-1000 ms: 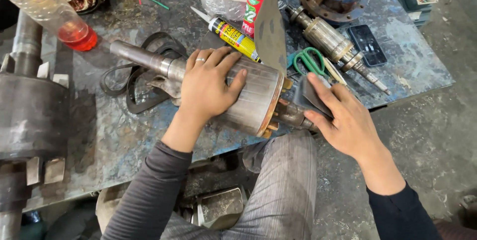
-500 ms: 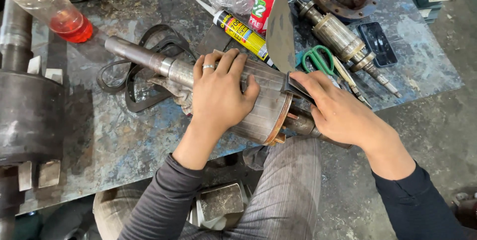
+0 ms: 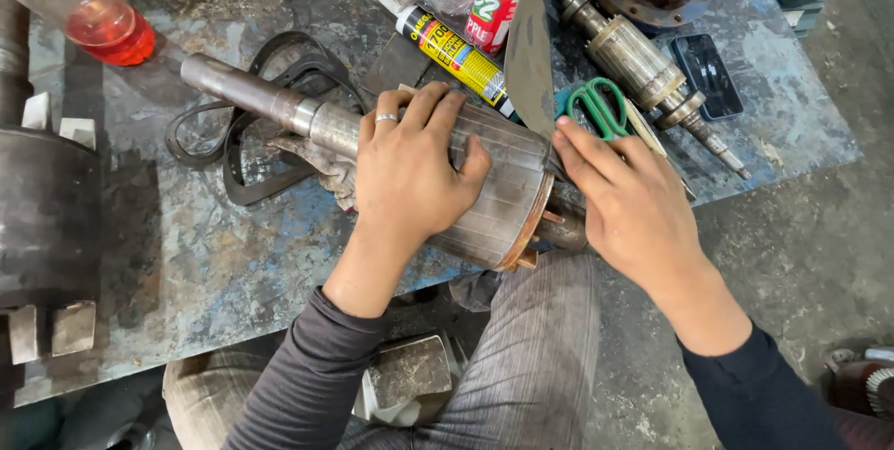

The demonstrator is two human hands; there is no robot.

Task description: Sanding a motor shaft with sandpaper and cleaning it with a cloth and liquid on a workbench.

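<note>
The rotor [image 3: 494,194] lies on the near edge of the desk [image 3: 186,254], shaft pointing far left. The left hand [image 3: 410,175] lies spread over its top, holding it down. The right hand [image 3: 633,208], fingers flat, touches its right end, beside green scissors [image 3: 596,105]

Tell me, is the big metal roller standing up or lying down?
Lying down. The metal roller rests on its side across the table edge, its shaft pointing left, with the left hand flat on top of it.
</note>
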